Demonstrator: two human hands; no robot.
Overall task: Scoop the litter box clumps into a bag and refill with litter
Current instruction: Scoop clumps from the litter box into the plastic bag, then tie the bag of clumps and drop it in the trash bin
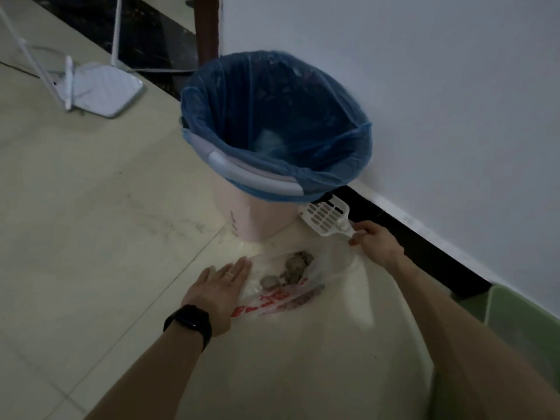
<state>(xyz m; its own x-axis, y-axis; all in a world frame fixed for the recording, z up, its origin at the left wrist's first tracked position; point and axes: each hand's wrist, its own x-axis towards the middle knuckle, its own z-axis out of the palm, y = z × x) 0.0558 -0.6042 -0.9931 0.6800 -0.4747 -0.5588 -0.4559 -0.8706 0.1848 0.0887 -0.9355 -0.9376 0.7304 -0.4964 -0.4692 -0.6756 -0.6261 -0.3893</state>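
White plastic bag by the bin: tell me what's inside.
Several grey clumps lie inside the bag, visible through its thin plastic. The red print and crumpled folds hide anything beneath them.

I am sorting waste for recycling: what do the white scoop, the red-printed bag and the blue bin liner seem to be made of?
Scoop: rigid white plastic, likely moulded; even slots, matte.
Bag: thin translucent plastic film; it crinkles and grey clumps show through.
Bin liner: thin blue plastic film; wrinkled and semi-sheer.
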